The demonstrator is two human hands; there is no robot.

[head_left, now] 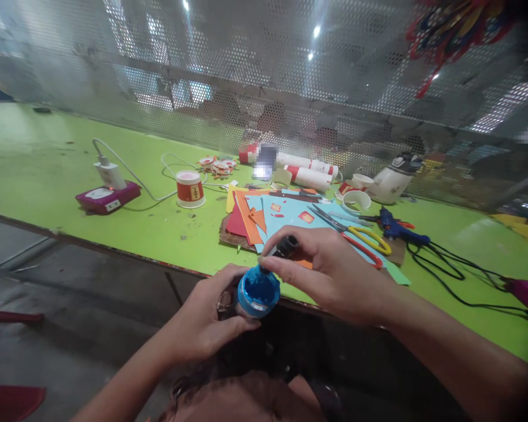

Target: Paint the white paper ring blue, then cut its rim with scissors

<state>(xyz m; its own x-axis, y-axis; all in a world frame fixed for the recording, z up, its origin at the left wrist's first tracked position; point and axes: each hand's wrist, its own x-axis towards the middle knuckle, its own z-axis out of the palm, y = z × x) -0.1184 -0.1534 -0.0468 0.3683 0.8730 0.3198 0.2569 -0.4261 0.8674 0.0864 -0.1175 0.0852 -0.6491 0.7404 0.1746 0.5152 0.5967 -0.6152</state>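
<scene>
My left hand (206,313) is closed around a small round jar of blue paint (259,293), tilted so that its open mouth faces me. Blue smears coat the jar's rim and inner wall. Between thumb and fingers of my right hand (325,275) is a black cylindrical tool (284,247), its lower end at the jar's rim; I cannot make out its tip. Both hands are held at the table's front edge. Just beyond them lie sheets of coloured paper (290,225) and scissors (334,221) with yellow and red handles.
On the green table (39,164) stand a purple power socket (108,198) with a white charger and a red-and-white paper cup (190,190). Decorated paper tubes (308,177), a white kettle-like vessel (393,177) and a blue glue gun (402,230) with trailing black cable lie farther back and right.
</scene>
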